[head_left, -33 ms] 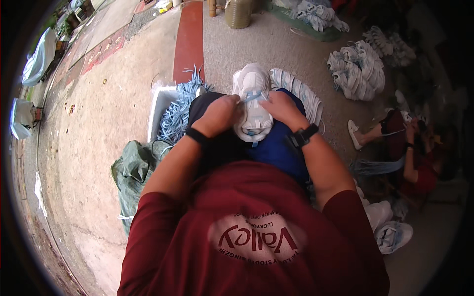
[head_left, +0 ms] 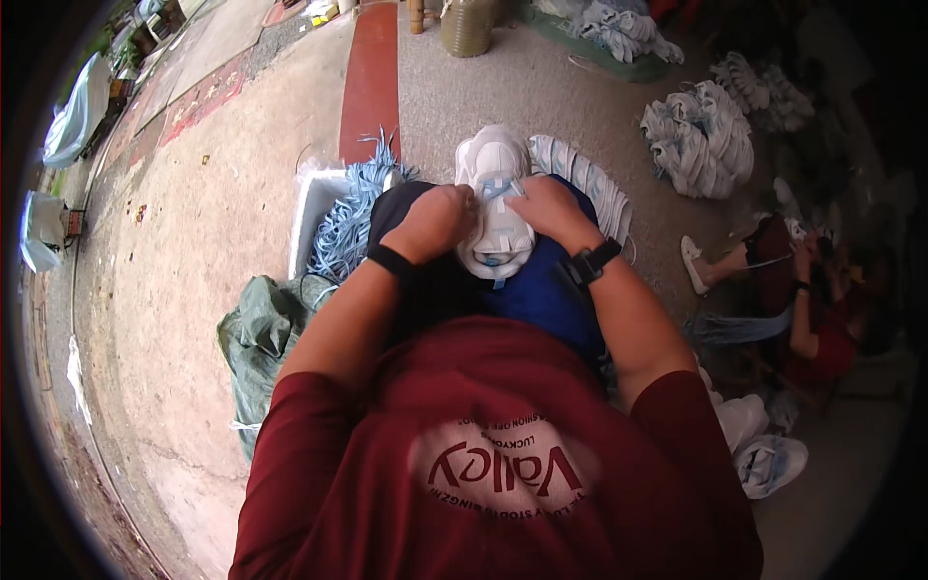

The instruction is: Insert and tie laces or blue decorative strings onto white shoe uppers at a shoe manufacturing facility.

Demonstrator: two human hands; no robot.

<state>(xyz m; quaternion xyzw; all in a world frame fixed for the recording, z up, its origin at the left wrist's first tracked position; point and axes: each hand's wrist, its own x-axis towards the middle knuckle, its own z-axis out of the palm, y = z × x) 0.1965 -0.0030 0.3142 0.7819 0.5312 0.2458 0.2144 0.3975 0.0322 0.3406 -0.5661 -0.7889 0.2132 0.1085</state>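
A white shoe upper (head_left: 507, 232) lies on my lap, its toe pointing away from me. A light blue shoelace (head_left: 499, 188) crosses its throat. At the upper's left edge, my left hand (head_left: 435, 222) is closed, with the fingertips curled in; whether lace is between them is hidden. My right hand (head_left: 553, 208) pinches at the right edge, and a short piece of the blue lace shows at its fingertips. More white uppers (head_left: 592, 188) lie in an overlapping row just beyond my right knee.
Left of my knees stands a white foam box (head_left: 303, 217) heaped with light blue laces (head_left: 348, 227). A green sack (head_left: 266, 319) lies nearer. Bundles of uppers (head_left: 698, 140) sit on the floor at right, where another person (head_left: 822, 319) works. A jar (head_left: 468, 27) stands ahead.
The blue lace strand that ran between both hands has shifted on the upper. My fingers have moved slightly; the shoe upper stays in place.
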